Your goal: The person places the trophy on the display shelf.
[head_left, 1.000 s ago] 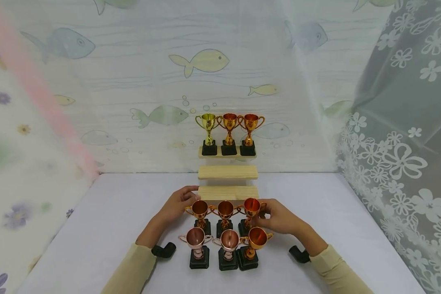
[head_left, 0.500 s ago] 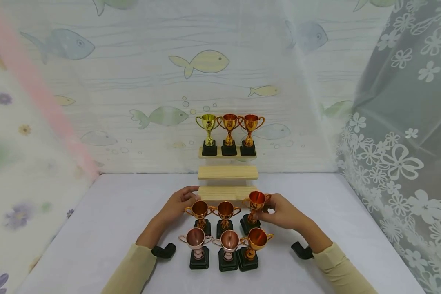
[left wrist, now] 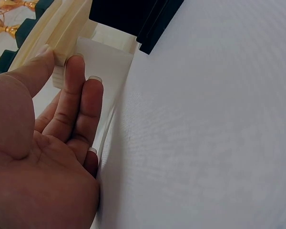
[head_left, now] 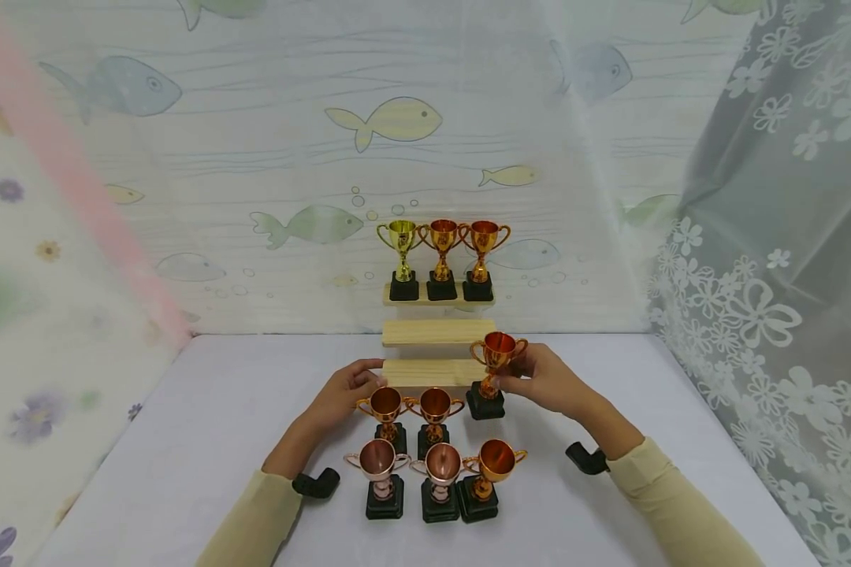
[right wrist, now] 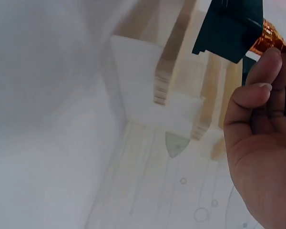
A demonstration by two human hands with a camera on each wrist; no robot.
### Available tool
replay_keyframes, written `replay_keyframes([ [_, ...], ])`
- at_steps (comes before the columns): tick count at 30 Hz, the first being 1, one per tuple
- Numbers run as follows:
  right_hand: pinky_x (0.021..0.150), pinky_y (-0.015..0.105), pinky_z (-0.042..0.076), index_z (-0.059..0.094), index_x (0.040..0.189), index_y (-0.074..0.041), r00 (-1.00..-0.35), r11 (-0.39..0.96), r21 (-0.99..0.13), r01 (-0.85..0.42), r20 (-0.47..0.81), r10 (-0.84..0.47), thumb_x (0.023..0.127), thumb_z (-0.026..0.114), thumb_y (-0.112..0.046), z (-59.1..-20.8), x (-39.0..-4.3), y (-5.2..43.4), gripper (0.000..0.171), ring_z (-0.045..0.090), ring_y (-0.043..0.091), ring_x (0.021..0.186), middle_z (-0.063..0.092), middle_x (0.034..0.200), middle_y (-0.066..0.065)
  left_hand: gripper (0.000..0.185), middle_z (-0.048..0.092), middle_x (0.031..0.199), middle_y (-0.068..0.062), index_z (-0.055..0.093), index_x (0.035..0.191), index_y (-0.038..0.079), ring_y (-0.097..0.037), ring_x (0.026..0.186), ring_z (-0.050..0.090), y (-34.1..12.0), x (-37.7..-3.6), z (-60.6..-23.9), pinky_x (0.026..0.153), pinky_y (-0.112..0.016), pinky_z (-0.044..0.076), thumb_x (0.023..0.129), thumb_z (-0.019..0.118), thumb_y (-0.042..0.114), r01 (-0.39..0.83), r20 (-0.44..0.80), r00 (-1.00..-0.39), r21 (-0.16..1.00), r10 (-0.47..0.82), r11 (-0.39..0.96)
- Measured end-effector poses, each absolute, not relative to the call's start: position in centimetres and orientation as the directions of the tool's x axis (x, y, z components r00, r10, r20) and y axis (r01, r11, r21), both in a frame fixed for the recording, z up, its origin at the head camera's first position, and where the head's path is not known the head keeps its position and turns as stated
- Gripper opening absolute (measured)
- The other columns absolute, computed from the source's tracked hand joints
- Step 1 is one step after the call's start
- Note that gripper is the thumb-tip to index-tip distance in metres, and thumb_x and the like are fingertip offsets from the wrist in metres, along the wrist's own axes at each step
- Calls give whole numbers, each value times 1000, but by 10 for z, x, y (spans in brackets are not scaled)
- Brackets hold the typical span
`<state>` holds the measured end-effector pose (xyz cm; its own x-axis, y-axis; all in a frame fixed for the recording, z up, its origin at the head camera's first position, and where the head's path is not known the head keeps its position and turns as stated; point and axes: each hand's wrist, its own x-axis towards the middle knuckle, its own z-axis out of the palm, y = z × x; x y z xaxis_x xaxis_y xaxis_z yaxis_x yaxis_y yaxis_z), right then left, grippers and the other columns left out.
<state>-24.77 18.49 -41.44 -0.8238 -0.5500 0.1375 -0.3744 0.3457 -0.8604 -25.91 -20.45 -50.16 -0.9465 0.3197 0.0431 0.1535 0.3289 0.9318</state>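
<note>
Lifted higher toward the tabletop's far edge, copper trophy (head_left: 495,370) pinched by right hand (head_left: 548,383); left hand (head_left: 343,394) relaxed against lowest wooden step (head_left: 436,372).

**Copper, gold and pale wood**

The trophy (head_left: 497,356) I hold at centre frame is shiny copper-orange on a black base. Below it, lower centre, two more copper cups (head_left: 410,405) and a front row (head_left: 436,465) of two pinkish rose ones and one orange-gold, all on black bases. On the top shelf (head_left: 439,298), pale wood, stand one yellow-gold cup and two orange. The table (head_left: 184,441) looks white, perhaps faintly lilac. The backdrop (head_left: 255,157) shows pastel fish; right, a grey curtain (head_left: 773,236) with white flowers. My sleeves (head_left: 670,504) are cream.
</note>
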Motion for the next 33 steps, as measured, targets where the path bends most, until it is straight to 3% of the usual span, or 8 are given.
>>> replay_keyframes([
  [6,84,31,58,71,123,5,-859,356,-875,-329,121,-497,98,75,-11,-397,-260,177,30,72,22,97,78,109,11,47,75,107,-8,53,151,3,-14,99,68,-204,-257,-501,95,-25,48,109,63,18,146,38,-945,937,324,317],
  [15,79,34,58,74,118,3,-879,348,-880,-322,142,-456,99,74,-12,-378,-276,153,24,70,28,90,77,104,14,48,75,106,-8,53,152,3,-17,101,68,-206,-258,-500,96,-26,47,109,64,22,153,39,-943,932,329,328],
  [22,81,47,59,75,118,2,-882,354,-874,-333,157,-444,99,75,-14,-370,-287,133,25,69,28,87,77,104,13,50,75,108,-8,51,153,3,-17,104,69,-206,-260,-501,100,-34,47,109,64,23,149,34,-942,934,335,325],
  [26,80,40,60,75,118,1,-885,349,-875,-334,164,-435,98,76,-15,-366,-294,121,26,71,29,92,77,107,12,49,75,108,-8,52,152,5,-18,105,69,-206,-261,-504,103,-40,47,109,64,23,146,29,-943,931,332,334],
  [33,70,34,56,77,109,-3,-906,420,-844,-335,167,-389,95,79,-19,-364,-307,100,21,73,37,88,75,100,10,48,75,108,-7,52,153,7,-18,102,69,-205,-259,-502,97,-32,48,109,63,25,127,14,-945,936,326,329],
])
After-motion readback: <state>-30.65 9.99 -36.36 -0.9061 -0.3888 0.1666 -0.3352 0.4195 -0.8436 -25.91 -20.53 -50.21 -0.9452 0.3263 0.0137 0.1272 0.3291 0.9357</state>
